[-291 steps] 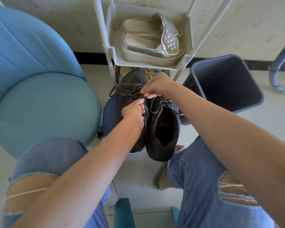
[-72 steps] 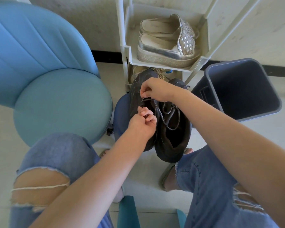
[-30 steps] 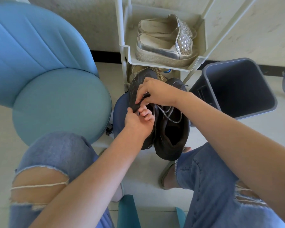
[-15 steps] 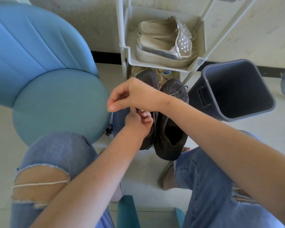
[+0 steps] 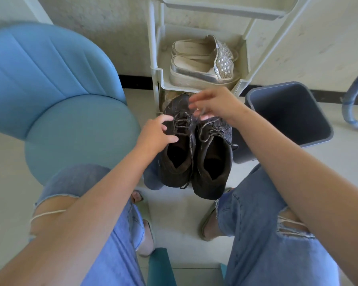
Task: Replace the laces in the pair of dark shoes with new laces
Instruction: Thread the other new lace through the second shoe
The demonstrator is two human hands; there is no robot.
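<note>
Pale floor (image 5: 184,223) runs between my knees up to a wall, and the dark shoes (image 5: 210,188) stand side by side directly below my two hands, heels towards me, resting on a low dark blue seat (image 5: 151,179). Both shoes are threaded with speckled dark laces (image 5: 181,120).

My left hand (image 5: 156,134) sits at the outer edge of the nearer-left shoe, fingers spread and bent, the fingertips touching its laces and collar, gripping nothing.

My right hand (image 5: 215,104) hovers just beyond and above the toes of the pair, a little farther out than my left. It is blurred; the fingers look loosely apart, curled round nothing that I can make out.

Just past my right hand stands a white rack (image 5: 159,76), with silver slip-ons (image 5: 201,67) on the shelf above my fingertips. Out to the right of that hand is a grey bin (image 5: 287,120). Off beyond my left hand, a blue chair (image 5: 60,100). Both forearms reach out over my torn jeans (image 5: 262,234).
</note>
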